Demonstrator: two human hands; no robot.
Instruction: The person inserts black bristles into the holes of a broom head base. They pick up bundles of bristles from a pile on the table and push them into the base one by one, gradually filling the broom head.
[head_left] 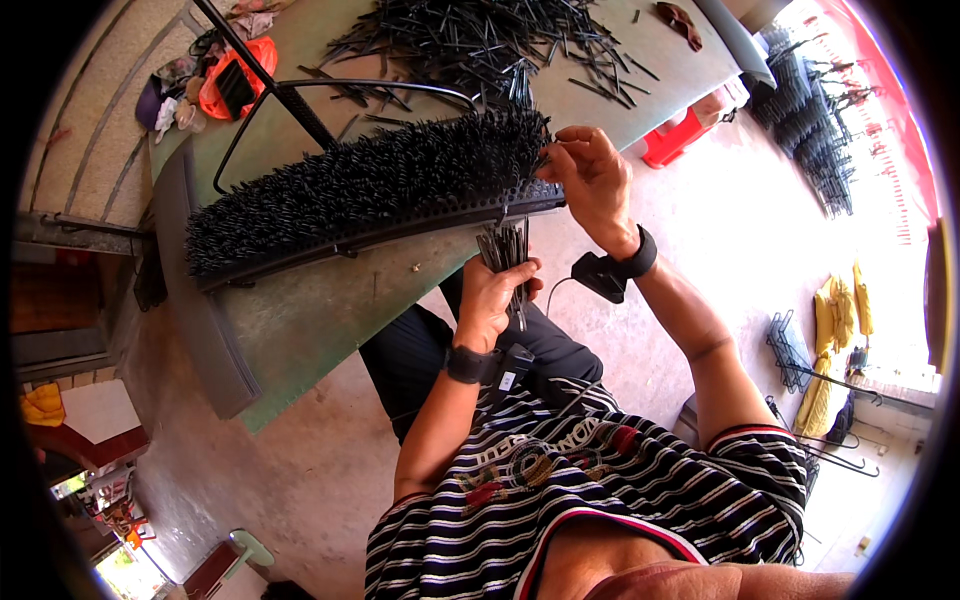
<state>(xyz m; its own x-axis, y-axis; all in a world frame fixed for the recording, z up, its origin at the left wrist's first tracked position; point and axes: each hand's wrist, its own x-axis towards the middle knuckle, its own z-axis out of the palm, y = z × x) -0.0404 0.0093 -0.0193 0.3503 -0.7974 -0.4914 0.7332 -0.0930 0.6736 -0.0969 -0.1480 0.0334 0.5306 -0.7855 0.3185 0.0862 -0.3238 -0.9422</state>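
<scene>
A bundle of thin black sticks (507,255) is gripped upright in the left hand (490,300), whose fingers are curled tightly round the lower part of the bundle, just below the near edge of the table (300,320). A long black bar (370,225) is laid slantwise across the grey-green tabletop, and its upper face is packed with short black sticks standing up like bristles (360,180), dense and spiky from its left end to its right end. The right hand (590,180) is held at the bar's right end, its fingertips pinched together against the last bristles there; whether a single stick is pinched between them cannot be told. A loose heap of more black sticks (490,45) is spread over the far part of the table, and a black metal frame of thin tube (300,100) is seen behind the bar. At the far left corner an orange bag (235,85) is set among small odds and ends. The table's near edge is rounded and bent by the lens; beyond its right side, open pale concrete floor (740,240) is left free, with a red plastic stool (680,135) and black wire racks (810,120) further off. Both wrists are banded in black, and a striped shirt (600,490) is worn
</scene>
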